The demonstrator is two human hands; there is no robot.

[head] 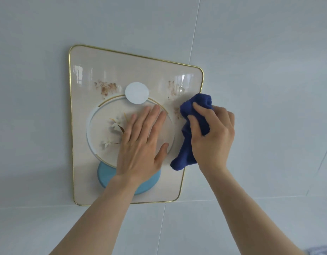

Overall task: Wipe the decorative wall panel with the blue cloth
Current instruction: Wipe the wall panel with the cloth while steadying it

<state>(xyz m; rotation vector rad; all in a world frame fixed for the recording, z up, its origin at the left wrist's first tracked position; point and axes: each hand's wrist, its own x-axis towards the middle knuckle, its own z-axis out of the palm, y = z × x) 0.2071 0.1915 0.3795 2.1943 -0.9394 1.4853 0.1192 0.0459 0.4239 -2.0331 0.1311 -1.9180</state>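
Right hand (213, 137) clutches blue cloth (188, 142) against unlabelled panel (81, 162); left hand (140, 144) flat, ungripping.

A pale tiled wall (269, 52) is seen, with thin lines between the tiles. A cream wall panel (85, 162) with a gold edge is fixed flat on it (a bit tilted in this view). Brown smudges (105, 87) are seen on the panel's shiny face.

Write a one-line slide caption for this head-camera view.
Left hand steadies the stained wall panel while the right hand presses a blue cloth against its right side.
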